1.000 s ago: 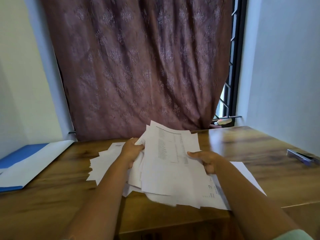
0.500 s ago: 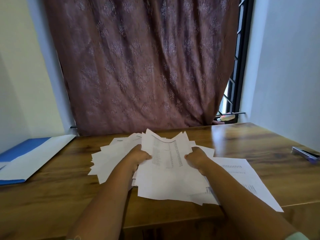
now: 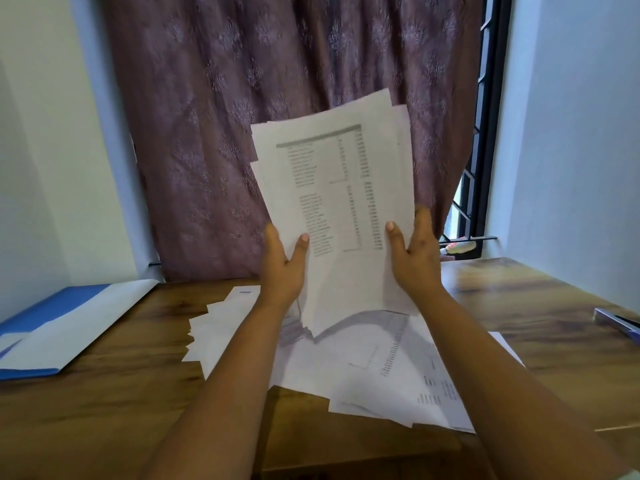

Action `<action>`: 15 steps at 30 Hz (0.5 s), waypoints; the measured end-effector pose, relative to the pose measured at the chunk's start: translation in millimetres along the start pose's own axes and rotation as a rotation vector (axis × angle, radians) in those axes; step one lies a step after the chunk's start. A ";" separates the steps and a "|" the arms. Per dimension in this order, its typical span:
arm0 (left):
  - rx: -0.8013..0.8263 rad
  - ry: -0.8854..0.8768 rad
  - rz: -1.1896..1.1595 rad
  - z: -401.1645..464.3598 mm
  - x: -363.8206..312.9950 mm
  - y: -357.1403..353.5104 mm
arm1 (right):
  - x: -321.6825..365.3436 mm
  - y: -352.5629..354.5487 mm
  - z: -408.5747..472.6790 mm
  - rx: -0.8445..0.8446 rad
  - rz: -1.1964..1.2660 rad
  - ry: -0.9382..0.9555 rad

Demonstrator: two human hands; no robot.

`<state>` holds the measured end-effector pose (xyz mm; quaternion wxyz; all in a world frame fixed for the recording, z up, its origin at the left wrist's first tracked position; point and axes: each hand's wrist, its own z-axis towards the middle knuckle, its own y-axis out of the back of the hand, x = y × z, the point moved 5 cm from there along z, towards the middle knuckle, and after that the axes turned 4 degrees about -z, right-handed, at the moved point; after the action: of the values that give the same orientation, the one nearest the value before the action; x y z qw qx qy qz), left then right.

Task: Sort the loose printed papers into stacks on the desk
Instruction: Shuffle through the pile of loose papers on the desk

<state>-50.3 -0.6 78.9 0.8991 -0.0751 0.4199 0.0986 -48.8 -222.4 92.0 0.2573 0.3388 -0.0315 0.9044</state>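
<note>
Nearest us, the desk (image 3: 104,403), brown wood, and two bare forearms reaching forward over it. Loose papers (image 3: 374,368) lie spread flat across its middle, overlapping at odd angles, one corner hanging over the near edge. More sheets fan out to the left of the left forearm.

Above that spread, both hands hold a sheaf (image 3: 339,209) upright, its bottom edge just over the papers below. The left hand (image 3: 284,268) grips the sheaf's lower left edge, thumb laid on the printed face, fingers behind. The right hand (image 3: 414,254) takes the lower right edge, thumb on the front, fingers straight along the side and back. The top sheet shows a grey header bar and columns of small print, too blurred to read. The sheets are not squared; edges stagger at the top and left.

Off to the left, a blue and white folder (image 3: 69,327) lies flat. At the far right edge sits a small blue object (image 3: 616,323); what it is I cannot tell.

Beyond the desk, a mauve patterned curtain (image 3: 277,98), with a black window grille (image 3: 485,150) at its right.
</note>
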 end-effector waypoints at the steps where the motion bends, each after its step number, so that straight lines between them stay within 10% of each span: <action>1: -0.008 -0.011 -0.001 1.8 -5.2 -1.4 | 4.1 -0.9 0.0 0.002 0.002 0.008; 15: 0.006 0.103 0.107 -29.5 38.8 12.7 | -39.5 -14.8 -48.5 0.250 -0.163 -0.230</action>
<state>-50.8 9.7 29.6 0.8700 -0.0549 0.4692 0.1415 -45.3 -215.8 28.1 0.2801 0.4708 0.0795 0.8328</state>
